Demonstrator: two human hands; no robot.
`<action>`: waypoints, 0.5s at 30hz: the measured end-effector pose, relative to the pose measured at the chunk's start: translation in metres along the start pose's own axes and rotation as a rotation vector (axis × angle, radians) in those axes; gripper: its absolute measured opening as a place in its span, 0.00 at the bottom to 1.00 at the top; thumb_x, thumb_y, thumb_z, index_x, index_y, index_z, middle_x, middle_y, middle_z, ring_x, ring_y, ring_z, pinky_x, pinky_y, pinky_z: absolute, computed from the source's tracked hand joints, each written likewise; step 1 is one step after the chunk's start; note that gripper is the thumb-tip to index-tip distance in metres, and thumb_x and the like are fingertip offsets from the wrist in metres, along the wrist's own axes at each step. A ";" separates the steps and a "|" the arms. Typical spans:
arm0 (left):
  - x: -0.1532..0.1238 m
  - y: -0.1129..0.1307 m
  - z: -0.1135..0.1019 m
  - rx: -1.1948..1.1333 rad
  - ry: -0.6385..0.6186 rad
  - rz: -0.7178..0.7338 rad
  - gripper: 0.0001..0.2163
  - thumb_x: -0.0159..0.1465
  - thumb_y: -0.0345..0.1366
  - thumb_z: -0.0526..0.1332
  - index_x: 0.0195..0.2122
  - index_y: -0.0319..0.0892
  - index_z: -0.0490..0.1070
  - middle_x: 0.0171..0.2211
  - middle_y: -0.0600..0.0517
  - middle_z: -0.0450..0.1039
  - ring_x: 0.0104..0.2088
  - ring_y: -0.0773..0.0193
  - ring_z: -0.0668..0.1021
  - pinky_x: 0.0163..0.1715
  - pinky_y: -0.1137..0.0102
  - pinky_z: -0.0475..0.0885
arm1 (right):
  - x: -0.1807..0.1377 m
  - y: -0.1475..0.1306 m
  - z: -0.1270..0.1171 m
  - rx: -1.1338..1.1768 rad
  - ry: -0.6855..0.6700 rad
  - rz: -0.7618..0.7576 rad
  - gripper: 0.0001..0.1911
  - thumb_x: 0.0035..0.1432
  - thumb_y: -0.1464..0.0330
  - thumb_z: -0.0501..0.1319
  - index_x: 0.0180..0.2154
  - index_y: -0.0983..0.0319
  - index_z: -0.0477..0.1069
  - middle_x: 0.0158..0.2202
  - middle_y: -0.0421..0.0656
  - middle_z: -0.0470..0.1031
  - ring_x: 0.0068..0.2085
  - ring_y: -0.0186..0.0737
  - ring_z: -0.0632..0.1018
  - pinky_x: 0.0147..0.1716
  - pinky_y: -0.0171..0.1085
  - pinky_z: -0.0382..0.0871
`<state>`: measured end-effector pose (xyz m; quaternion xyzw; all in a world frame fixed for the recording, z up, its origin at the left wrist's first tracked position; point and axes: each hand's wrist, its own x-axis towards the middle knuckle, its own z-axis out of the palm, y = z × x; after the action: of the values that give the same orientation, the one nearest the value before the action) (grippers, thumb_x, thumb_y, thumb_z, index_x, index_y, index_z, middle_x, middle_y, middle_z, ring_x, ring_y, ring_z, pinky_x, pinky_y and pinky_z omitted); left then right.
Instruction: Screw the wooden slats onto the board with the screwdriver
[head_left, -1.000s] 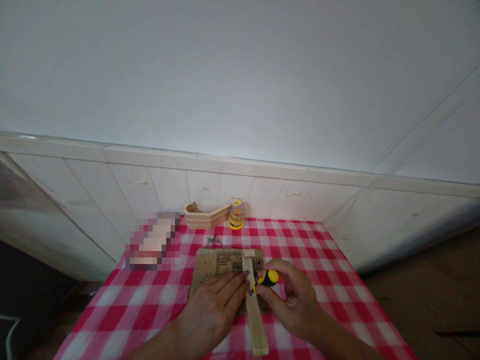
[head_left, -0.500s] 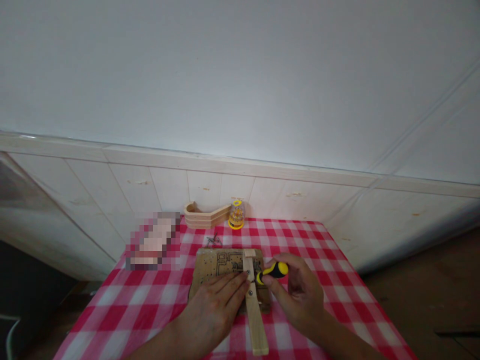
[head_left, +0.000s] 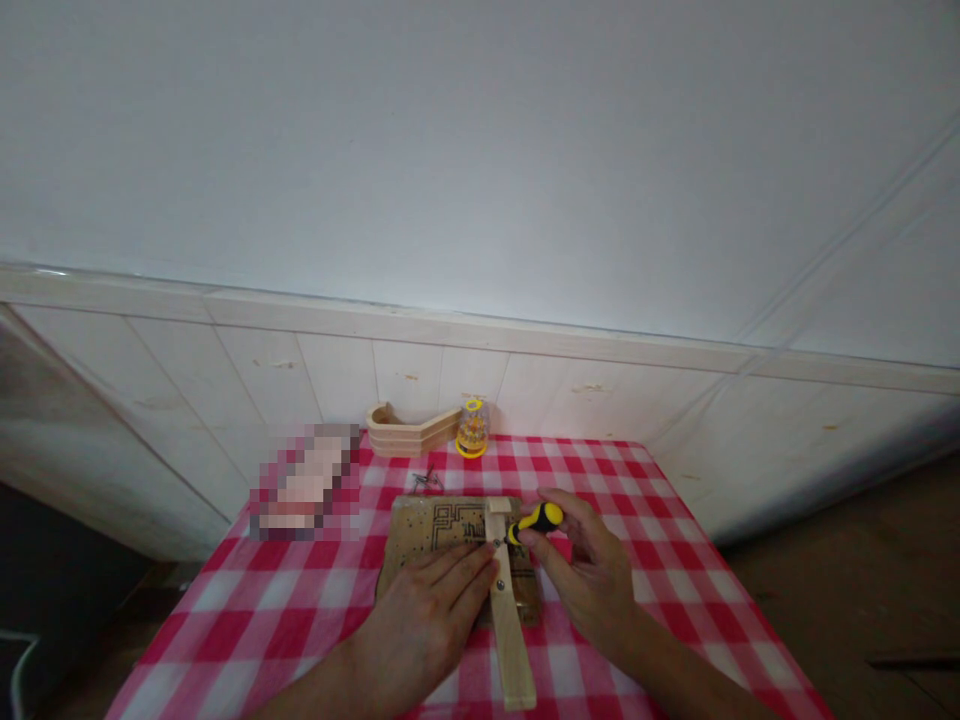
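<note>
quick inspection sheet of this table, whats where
surface: table under a red-and-white checked cloth.
job's things: wooden board with a dark pattern; wooden strip lying across it; screwdriver, yellow and black, tip at the strip.
clutter: loose screws behind the board; curved wooden piece and yellow bit holder at the far edge.
hands: left hand flat on the board beside the strip; right hand grips the screwdriver.
cables: nothing seen.
surroundings: panelled wall; wooden floor to the right.

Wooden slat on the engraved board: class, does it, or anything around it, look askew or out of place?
The wooden slat sticks well past the near edge of the board, slightly slanted. Loose dark screws lie on the tablecloth behind it. Nothing looks spilled or broken.
</note>
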<state>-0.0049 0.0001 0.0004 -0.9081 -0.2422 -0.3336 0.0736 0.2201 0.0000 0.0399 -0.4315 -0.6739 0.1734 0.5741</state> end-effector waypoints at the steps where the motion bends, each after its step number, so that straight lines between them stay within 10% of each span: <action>1: 0.001 0.000 0.000 -0.002 0.002 0.000 0.18 0.71 0.23 0.51 0.58 0.36 0.72 0.55 0.44 0.80 0.54 0.57 0.83 0.52 0.61 0.81 | 0.000 0.000 0.000 0.000 -0.009 0.009 0.23 0.61 0.73 0.69 0.56 0.50 0.75 0.43 0.41 0.86 0.40 0.41 0.87 0.42 0.37 0.84; 15: 0.003 0.001 -0.003 -0.001 0.007 0.013 0.17 0.73 0.24 0.50 0.57 0.34 0.72 0.53 0.42 0.81 0.51 0.56 0.84 0.51 0.61 0.81 | 0.001 -0.004 -0.001 -0.001 -0.075 -0.009 0.22 0.63 0.73 0.68 0.57 0.48 0.75 0.45 0.41 0.86 0.42 0.42 0.87 0.44 0.38 0.84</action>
<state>-0.0039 -0.0001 0.0044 -0.9085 -0.2359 -0.3364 0.0764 0.2197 -0.0023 0.0438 -0.4221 -0.6969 0.1865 0.5490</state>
